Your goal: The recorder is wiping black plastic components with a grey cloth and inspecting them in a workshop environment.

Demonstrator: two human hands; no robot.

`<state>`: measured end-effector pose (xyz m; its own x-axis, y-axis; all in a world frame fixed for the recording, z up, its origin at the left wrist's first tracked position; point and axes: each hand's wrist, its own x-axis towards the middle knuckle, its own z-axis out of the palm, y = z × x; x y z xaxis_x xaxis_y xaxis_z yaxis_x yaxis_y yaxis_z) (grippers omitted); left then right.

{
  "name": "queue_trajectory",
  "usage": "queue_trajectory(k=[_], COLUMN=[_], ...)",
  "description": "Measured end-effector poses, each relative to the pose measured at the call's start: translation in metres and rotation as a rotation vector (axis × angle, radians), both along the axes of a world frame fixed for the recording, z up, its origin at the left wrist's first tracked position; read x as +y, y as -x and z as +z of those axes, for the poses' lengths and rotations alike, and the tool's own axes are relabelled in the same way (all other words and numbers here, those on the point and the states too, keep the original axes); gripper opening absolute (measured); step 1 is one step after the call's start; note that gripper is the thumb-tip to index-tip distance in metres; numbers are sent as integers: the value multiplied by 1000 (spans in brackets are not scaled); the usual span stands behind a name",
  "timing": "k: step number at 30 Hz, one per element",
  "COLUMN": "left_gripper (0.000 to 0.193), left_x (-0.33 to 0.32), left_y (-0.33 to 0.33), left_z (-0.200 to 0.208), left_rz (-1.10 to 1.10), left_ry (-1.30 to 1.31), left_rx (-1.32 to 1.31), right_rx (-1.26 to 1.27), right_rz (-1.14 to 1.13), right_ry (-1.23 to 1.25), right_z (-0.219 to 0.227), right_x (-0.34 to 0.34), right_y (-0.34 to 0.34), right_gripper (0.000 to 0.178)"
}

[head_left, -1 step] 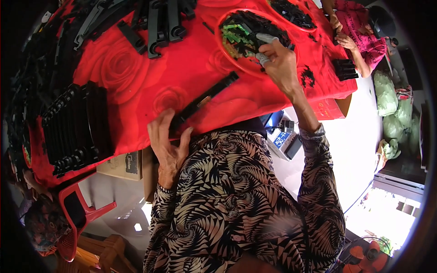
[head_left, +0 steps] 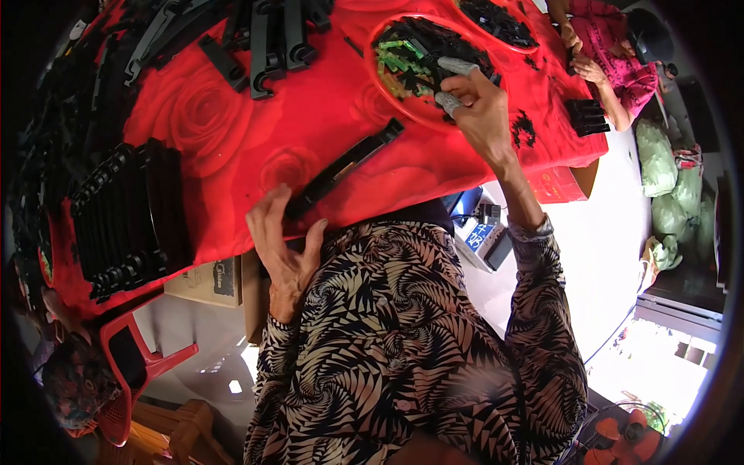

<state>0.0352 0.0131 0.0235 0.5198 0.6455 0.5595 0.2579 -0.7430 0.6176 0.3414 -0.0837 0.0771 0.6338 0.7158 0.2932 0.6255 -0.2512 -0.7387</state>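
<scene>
Black bar [head_left: 341,171] — by left hand [head_left: 284,246]

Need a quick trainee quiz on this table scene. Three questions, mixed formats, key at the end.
1. True or false: the right hand wears grey covers on its thumb and one finger.

2. Which of these is nearest the left hand?
A) the red chair
B) the long black bar
C) the fan

3. Fill the gap: in the round red tray by the right hand, bright ____ pieces lie next to black parts.

Key: 1. True. 2. B. 3. green.
</scene>
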Motion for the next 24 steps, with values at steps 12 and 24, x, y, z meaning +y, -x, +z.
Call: queue_trajectory(k=[12, 24], left_gripper=[40, 14], left_x=[-33, -32], left_y=[-26, -25], left_z=[37, 9], left_rz=[-358, -355], left_ry=[837, 1017], left_rx=[-298, -395], right_rx=[970, 726], right_rz=[409, 369], right_ry=[-273, -189], right_z=[26, -2], right_x=[-22, -28], right_y=[107, 117], right_gripper=[48, 52])
